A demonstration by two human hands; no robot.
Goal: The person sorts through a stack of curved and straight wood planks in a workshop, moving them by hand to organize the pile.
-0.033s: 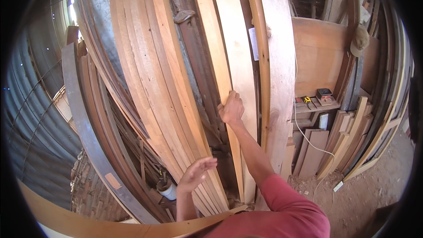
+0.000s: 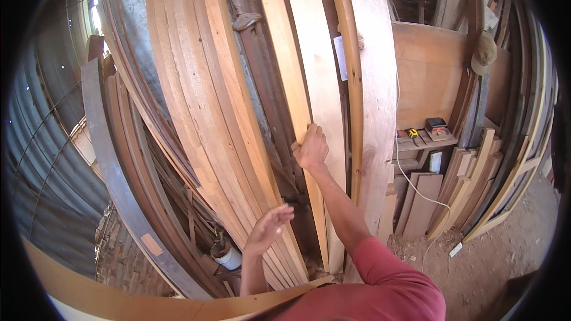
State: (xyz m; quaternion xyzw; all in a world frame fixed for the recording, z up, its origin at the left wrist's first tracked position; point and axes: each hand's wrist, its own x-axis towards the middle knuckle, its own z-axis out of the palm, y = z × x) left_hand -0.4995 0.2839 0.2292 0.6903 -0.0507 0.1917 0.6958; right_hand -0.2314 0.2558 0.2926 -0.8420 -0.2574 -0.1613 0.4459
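Note:
My right hand (image 2: 310, 147) is closed round the edge of a narrow, light wooden board (image 2: 288, 53) that stands upright. Beside it, on the right, stands a wider pale plank (image 2: 315, 41). With fingers stretched out and nothing in them, my left hand (image 2: 269, 229) hovers in front of a group of upright boards (image 2: 202, 101). A long board (image 2: 148, 308) crosses the bottom of the view from the left toward my body; how it is supported is hidden.
More dark boards (image 2: 110, 137) lean at the left by a corrugated metal wall (image 2: 50, 184). A white bucket (image 2: 227, 257) stands low behind my left arm. At the right, a shelf (image 2: 425, 141) carries a yellow tape measure (image 2: 413, 134); a white cable (image 2: 410, 175) hangs beside it.
My left hand has risen very slightly, fingers still stretched. The right hand keeps its grip on the narrow board; the whole view has shifted a little.

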